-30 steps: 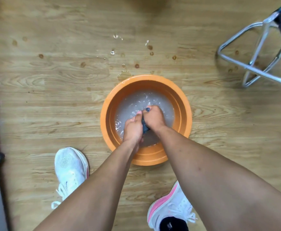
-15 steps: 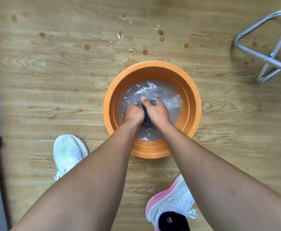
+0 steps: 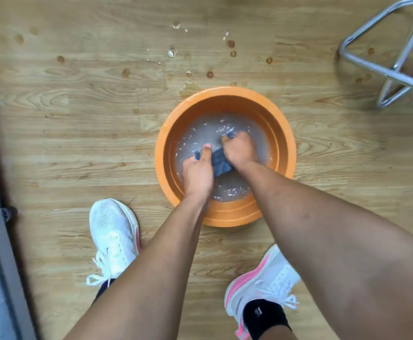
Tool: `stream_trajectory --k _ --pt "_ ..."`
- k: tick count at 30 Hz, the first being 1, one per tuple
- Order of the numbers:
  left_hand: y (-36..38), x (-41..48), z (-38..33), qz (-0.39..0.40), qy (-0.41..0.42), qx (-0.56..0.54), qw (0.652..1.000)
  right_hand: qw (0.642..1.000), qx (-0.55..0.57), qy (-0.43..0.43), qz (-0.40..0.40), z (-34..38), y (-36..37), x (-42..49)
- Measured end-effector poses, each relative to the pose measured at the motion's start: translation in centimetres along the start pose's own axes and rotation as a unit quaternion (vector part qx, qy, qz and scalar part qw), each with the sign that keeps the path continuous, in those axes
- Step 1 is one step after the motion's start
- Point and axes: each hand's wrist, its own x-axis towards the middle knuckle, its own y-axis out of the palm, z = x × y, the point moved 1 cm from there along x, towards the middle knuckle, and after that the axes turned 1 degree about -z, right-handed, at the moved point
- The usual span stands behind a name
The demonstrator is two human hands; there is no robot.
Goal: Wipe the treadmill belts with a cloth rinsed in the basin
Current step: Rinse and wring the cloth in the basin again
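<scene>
Blue cloth (image 3: pixel 221 163) gripped by left hand (image 3: pixel 196 173) and right hand (image 3: pixel 240 151) in orange basin (image 3: pixel 225 92); sock (image 3: pixel 268 321) logo unreadable.

Bare forearms (image 3: pixel 323 229); white lace-up sneakers (image 3: pixel 113 231), pink sole edges; black ankle sock (image 3: pixel 264 315), small white logo.

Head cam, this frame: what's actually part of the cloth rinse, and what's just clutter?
Part of the job:
- blue cloth, gripped by left hand and right hand
- orange basin
- water in it

Not part of it:
- metal frame, top right
- spilled drops on the floor
- white shoes, worn
</scene>
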Motion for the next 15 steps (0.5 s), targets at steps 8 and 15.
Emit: stream_trajectory --k 8,15 --pt "0.6 3.3 -1.4 -0.026 -0.031 0.075 0.996 0.983 0.106 0.097 -0.112 -2.2 -0.5 0.8" --pt "2.5 3.2 -0.6 0.082 -0.103 0.075 0.988 0.993 0.116 0.039 0.002 -0.6 2.7 -2.7"
